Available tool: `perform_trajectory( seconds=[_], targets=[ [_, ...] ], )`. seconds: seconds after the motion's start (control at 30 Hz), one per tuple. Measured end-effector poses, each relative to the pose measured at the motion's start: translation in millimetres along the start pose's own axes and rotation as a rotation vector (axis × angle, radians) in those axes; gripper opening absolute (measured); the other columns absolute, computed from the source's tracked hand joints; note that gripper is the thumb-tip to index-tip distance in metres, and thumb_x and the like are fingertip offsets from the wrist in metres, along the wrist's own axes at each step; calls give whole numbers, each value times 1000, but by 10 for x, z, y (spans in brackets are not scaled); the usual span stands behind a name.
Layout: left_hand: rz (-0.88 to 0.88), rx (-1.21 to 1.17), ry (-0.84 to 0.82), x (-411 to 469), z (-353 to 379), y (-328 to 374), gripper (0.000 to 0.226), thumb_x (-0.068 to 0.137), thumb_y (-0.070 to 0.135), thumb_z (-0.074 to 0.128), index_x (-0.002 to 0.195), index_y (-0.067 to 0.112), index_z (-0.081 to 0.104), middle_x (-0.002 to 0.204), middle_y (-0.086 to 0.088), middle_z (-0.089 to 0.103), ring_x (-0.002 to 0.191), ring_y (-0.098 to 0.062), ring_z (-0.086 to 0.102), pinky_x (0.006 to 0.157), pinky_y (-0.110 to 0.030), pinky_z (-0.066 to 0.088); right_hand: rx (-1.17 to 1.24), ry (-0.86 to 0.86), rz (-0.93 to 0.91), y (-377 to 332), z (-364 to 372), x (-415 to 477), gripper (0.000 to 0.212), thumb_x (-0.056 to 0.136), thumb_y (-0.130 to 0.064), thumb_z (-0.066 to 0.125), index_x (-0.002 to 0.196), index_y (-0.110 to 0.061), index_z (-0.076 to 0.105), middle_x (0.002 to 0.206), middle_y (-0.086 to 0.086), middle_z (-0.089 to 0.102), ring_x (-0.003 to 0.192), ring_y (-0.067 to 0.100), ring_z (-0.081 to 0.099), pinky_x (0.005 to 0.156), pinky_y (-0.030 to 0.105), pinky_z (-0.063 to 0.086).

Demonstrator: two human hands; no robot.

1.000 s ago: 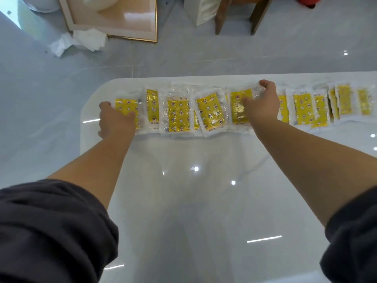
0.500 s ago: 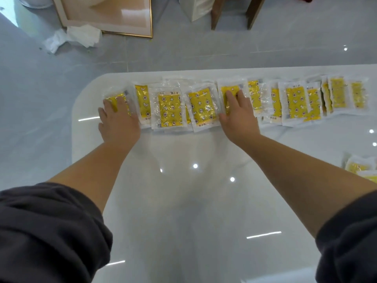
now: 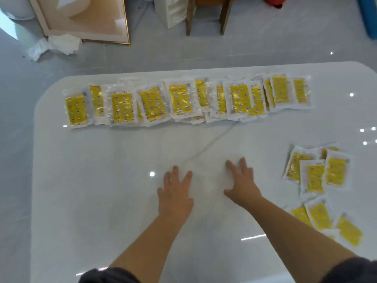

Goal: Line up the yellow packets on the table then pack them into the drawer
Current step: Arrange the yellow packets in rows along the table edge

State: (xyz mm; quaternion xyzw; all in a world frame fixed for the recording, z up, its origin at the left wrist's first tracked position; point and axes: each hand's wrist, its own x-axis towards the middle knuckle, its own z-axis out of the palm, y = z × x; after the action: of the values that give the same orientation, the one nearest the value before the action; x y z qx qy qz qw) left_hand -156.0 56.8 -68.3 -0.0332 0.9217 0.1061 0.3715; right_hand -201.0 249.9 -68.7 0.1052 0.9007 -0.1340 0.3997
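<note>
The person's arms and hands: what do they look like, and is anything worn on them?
Both forearms are bare. The left hand and right hand wear no gloves; no watch or ring shows, though the picture is slightly blurred. The dark grey left sleeve and right sleeve end near the elbows.

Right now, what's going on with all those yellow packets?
A person is working at a white table. A long overlapping row of yellow packets lies along its far side. The left hand and right hand are open over the bare middle, holding nothing. A loose bunch of packets at the right is not yet lined up. No drawer shows.
</note>
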Motion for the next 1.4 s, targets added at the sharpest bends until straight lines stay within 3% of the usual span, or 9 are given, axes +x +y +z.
perform_trajectory(
  seconds=[0.13, 0.3, 0.47, 0.57, 0.77, 0.93, 1.07, 1.2, 1.4],
  targets=[
    [-125, 36, -70, 30, 133, 590, 84, 92, 32, 54, 151, 41, -6, 155, -22, -23, 146, -42, -8, 109, -53, 31, 47, -148, -127, 193, -155, 23, 80, 86, -25, 63, 152, -35, 18, 161, -2, -14, 148, 29, -5, 111, 41, 29],
    [-209, 82, -191, 139, 66, 727, 82, 94, 22, 46, 149, 42, -11, 152, -28, -27, 144, -47, -10, 108, -63, 26, -129, -60, -188, 686, -499, 167, 69, 88, -23, 55, 150, -30, 24, 161, 3, 4, 143, 33, 19, 110, 44, 35],
    [-237, 6, -300, 231, -189, 754, 75, 94, 26, 48, 150, 44, 1, 156, -24, -18, 145, -41, 7, 108, -60, 30, -339, -188, -300, 938, -581, 158, 66, 91, -26, 55, 150, -29, 26, 162, 0, -6, 145, 35, 8, 112, 46, 32],
    [-282, 30, -302, 248, -227, 899, 71, 93, 29, 50, 151, 36, 9, 158, -22, -2, 138, -37, 28, 106, -55, 35, -130, -121, -307, 1034, -655, 199, 55, 89, -22, 57, 141, -22, 42, 155, 2, 25, 139, 26, 30, 110, 39, 34],
    [-92, 16, -45, 101, -18, 1711, 51, 91, 30, 51, 137, 19, 32, 129, -5, 43, 117, -24, 45, 88, -36, 38, -81, 333, -51, 1683, -969, 253, 53, 81, -17, 63, 132, -18, 49, 146, 7, 37, 132, 29, 37, 97, 46, 44],
    [-122, -171, -48, 125, 174, 2508, 60, 87, 42, 57, 136, 20, 31, 128, -4, 41, 117, -23, 43, 87, -37, 39, -86, 236, 299, 2272, -1270, 454, 73, 81, -21, 65, 141, -29, 24, 157, 7, 7, 142, 36, 13, 102, 61, 33],
    [-227, -297, 18, 310, 307, 3152, 83, 76, 57, 67, 138, 21, 25, 132, -4, 32, 119, -24, 38, 86, -39, 44, 86, 146, 449, 2687, -1484, 573, 95, 78, -34, 70, 145, -35, 3, 147, 16, 23, 128, 43, 38, 99, 59, 37],
    [-324, -222, 95, 514, 360, 3747, 101, 69, 72, 65, 139, 14, 21, 132, -4, 31, 118, -24, 37, 85, -40, 42, 219, 108, 457, 2875, -1495, 623, 101, 72, -41, 79, 143, -26, 9, 133, 19, 37, 116, 43, 49, 97, 55, 42],
    [-452, -357, 171, 660, 425, 3892, 86, 70, 60, 73, 130, 15, 31, 121, -1, 51, 108, -23, 56, 88, -39, 35, 259, 139, 401, 3021, -1585, 653, 93, 67, -44, 82, 134, -13, 26, 126, 8, 50, 115, 33, 54, 96, 48, 40]
  ],
)
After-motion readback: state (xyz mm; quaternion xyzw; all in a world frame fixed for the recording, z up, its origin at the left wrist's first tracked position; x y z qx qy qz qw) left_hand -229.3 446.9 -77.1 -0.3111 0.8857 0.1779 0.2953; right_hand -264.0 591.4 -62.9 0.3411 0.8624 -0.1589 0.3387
